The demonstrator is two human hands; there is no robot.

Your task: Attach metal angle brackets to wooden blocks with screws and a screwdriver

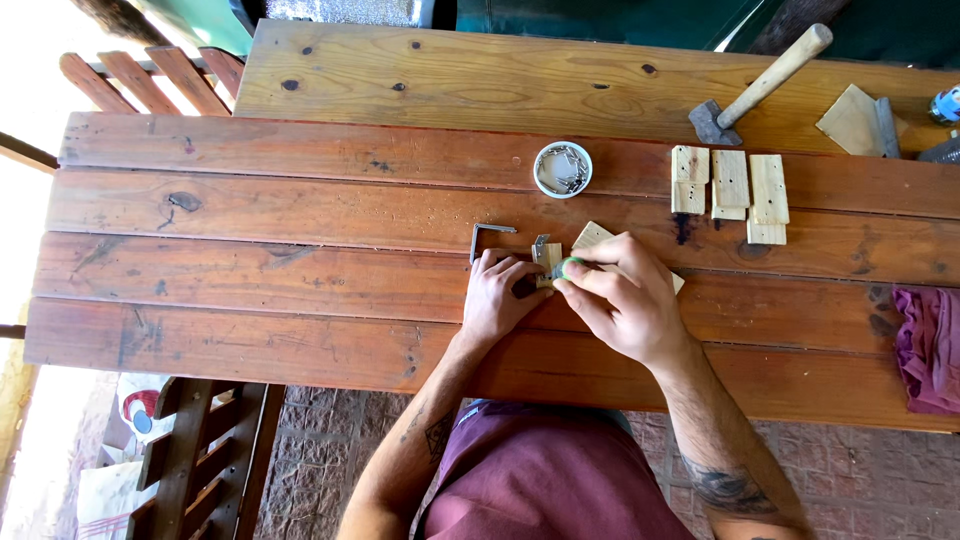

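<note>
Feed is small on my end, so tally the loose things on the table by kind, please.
Hammer: 1
White round tin of metal bits: 1
Metal L-bracket: 1
Pale wood pieces in the row: 3
Wood offcut by the hammer: 1
Purple cloth: 1
Total: 8, leaving out the small pieces under the hands.

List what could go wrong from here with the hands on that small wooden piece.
1. The left hand pins the small wooden piece right beside the green-tipped tool in the right hand; a slip could jab the fingers.
2. The metal angle bracket lies loose just above the left hand and could get knocked aside.
3. The round white dish of metal hardware sits nearby; a wide arm movement might spill it.
</note>
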